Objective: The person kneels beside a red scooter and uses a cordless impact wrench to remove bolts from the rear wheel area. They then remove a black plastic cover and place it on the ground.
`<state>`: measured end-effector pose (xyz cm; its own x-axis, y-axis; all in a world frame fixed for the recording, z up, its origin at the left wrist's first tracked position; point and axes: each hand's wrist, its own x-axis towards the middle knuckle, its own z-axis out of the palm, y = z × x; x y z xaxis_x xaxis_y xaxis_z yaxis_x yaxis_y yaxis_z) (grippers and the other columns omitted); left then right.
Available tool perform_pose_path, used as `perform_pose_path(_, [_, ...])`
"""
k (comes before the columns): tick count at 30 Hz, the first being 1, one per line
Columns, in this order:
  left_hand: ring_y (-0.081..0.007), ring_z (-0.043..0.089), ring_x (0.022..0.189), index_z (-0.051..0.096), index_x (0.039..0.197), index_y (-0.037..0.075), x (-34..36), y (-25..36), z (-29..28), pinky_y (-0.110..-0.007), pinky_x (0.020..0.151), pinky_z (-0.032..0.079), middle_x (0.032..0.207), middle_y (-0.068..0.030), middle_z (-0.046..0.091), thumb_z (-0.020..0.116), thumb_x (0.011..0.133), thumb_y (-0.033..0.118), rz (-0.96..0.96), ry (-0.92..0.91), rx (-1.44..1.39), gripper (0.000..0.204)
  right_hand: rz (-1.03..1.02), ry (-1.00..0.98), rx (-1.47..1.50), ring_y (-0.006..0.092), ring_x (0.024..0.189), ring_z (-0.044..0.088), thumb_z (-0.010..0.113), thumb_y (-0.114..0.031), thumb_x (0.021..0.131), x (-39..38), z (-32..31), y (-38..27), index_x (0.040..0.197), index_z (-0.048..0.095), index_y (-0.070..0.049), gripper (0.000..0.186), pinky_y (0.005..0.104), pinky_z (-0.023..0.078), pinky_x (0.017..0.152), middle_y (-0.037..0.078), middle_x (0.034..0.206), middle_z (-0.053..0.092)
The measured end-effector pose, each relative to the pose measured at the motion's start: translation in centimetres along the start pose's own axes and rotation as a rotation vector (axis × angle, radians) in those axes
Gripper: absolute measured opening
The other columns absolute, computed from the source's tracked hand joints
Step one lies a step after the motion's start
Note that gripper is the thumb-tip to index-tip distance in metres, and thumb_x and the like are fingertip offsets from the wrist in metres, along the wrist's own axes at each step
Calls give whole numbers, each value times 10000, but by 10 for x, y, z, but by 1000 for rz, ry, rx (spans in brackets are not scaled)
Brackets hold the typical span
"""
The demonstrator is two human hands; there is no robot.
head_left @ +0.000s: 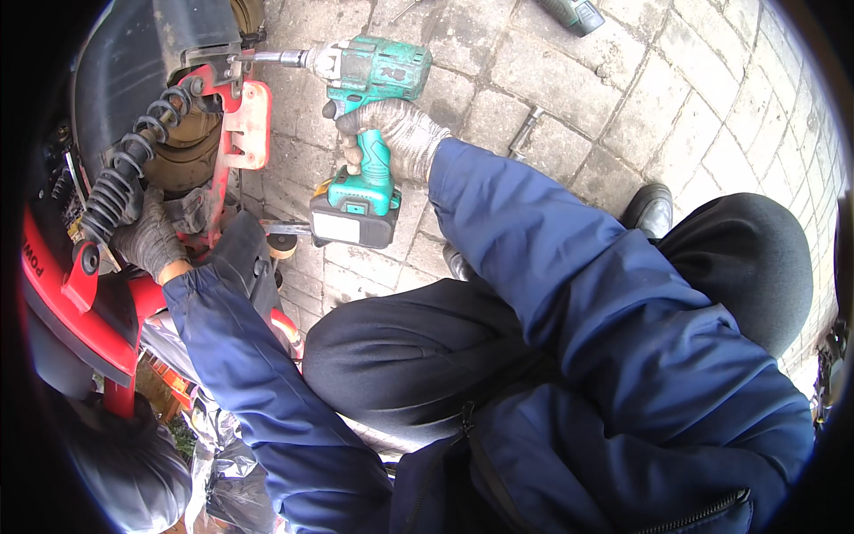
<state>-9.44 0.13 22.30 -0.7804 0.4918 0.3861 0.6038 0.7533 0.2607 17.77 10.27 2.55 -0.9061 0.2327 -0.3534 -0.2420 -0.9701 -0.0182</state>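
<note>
My gloved right hand (387, 133) is closed round the handle of a teal cordless impact wrench (378, 67) with a battery at its base. Its long socket (289, 57) points left onto a bolted bracket (231, 64) on a red vehicle frame (253, 125). My gloved left hand (156, 233) reaches in beside a black coil-spring shock absorber (111, 196), its fingers partly hidden among the parts, so I cannot tell its grip.
Paving (640, 89) surrounds my bent knees. A loose metal extension piece (525, 133) lies right of my right hand. Another dark green tool (574, 16) lies at the top. A black plastic panel (142, 44) and crumpled plastic wrapping (218, 445) are at the left.
</note>
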Motion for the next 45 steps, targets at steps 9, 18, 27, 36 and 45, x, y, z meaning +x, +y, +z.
perform_pose_path(9, [-214,598,1037,517,1210,-63,2,-10,4,-332,943,470,1178,-133,623,853,644,87,26,75,20,675,25,23,60,178,568,553,663,-40,792,1,-3,-5,969,602,-41,187,334,516,505,75,719,555])
perform_pose_path(18, [-230,568,1119,450,1296,-69,6,-8,2,-329,1013,437,1270,-143,573,866,627,82,-8,9,-43,802,15,96,12,191,504,546,688,-51,776,0,0,-10,922,592,-53,174,341,507,494,76,664,553])
perform_pose_path(27, [-247,561,1133,444,1308,-71,2,-8,2,-335,1008,439,1278,-160,562,850,642,82,-78,10,-103,794,-55,92,-76,185,513,553,687,-40,768,6,-4,-8,923,610,-42,174,335,505,483,78,661,563])
perform_pose_path(36, [-236,567,1113,479,1275,-73,3,-7,4,-325,997,432,1251,-154,583,851,648,101,-65,16,-156,750,-78,97,-167,189,551,577,711,-70,760,13,-11,-7,930,626,-51,191,336,512,516,79,686,589])
perform_pose_path(45, [-228,568,1090,497,1244,-78,-4,-2,6,-324,986,435,1234,-149,593,866,635,103,20,79,-224,734,-98,192,-269,172,619,600,757,-153,746,22,-26,-1,951,645,-58,253,332,535,598,69,765,631])
